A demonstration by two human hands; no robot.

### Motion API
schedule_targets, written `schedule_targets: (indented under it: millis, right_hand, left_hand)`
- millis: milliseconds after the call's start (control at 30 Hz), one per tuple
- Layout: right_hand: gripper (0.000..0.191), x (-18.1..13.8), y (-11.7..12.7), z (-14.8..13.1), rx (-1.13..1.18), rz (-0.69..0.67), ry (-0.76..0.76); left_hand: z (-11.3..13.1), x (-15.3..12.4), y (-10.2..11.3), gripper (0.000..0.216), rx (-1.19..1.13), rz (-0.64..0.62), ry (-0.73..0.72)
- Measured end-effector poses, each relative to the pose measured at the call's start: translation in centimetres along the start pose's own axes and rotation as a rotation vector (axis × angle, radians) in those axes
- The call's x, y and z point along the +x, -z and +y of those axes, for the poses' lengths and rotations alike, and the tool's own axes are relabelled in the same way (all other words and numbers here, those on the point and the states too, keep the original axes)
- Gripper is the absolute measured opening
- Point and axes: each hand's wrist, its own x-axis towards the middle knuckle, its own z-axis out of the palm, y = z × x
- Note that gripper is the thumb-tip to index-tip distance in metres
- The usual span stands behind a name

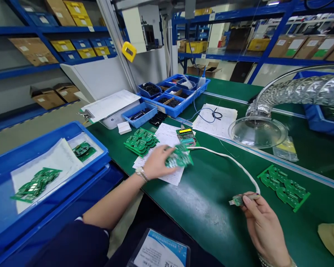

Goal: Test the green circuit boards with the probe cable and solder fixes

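The left hand (158,162) is partly closed and grips a green circuit board (179,156), just above a paper sheet (169,176) on the green workbench (206,200). The right hand (263,226) pinches a small pin plug (237,200) on a white cable (228,157). A stack of green boards (141,141) lies beside the paper.

Open green mat (203,200) between the left hand (158,162) and right hand (264,226), white cable (225,155) arching over that gap, stacked circuit boards (141,142) just past the left hand, blue tray (39,145) blocking its left, clear extractor hood (257,132) standing beyond the cable
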Motion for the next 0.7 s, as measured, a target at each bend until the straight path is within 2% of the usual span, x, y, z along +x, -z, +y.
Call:
schedule_targets:
  millis: [33,67,167,267,367,433,467,500,567,633,700]
  right_hand:
    - [0.029,0.0,-0.1,0.2,-0.009,-0.011,0.004]
    - [0.028,0.0,-0.1,0.3,-0.014,-0.022,0.007]
    - [0.029,0.1,-0.2,0.7,-0.013,-0.041,0.006]
    - [0.029,0.1,-0.4,0.7,-0.007,-0.044,-0.013]
    - [0.025,-0.2,-0.7,0.3,0.048,-0.07,-0.008]
    - [0.023,-0.4,-1.0,-0.2,0.123,-0.112,0.007]
    - [0.022,-0.5,-1.2,-0.4,0.166,-0.137,0.008]
    - [0.023,-0.6,-1.3,-0.7,0.209,-0.159,0.007]
    - [0.024,-0.7,-1.5,-1.0,0.274,-0.197,-0.001]
    - [0.025,-0.9,-1.5,-1.2,0.318,-0.24,-0.011]
    - [0.025,-1.1,-1.4,-1.2,0.356,-0.287,-0.023]
  left_hand:
    - [-1.9,0.0,1.0,0.079,0.041,0.043,0.122]
    - [-3.7,0.0,1.9,0.078,0.105,0.094,0.328]
    - [-7.6,-0.3,3.3,0.076,0.171,0.174,0.57]
    - [-8.9,-0.7,3.6,0.074,0.178,0.171,0.647]
    - [-8.0,-0.5,3.5,0.074,0.231,0.239,0.606]
    - [-5.9,0.1,2.8,0.071,0.242,0.338,0.432]
    - [-4.3,0.4,2.2,0.067,0.2,0.353,0.292]
    - [-2.4,0.8,1.2,0.062,0.125,0.316,0.116]
    - [2.5,1.4,-1.2,0.057,-0.05,0.101,-0.27]
    - [8.1,2.2,-4.2,0.062,-0.113,-0.17,-0.645]
    - [13.5,3.7,-7.2,0.075,-0.143,-0.288,-0.831]
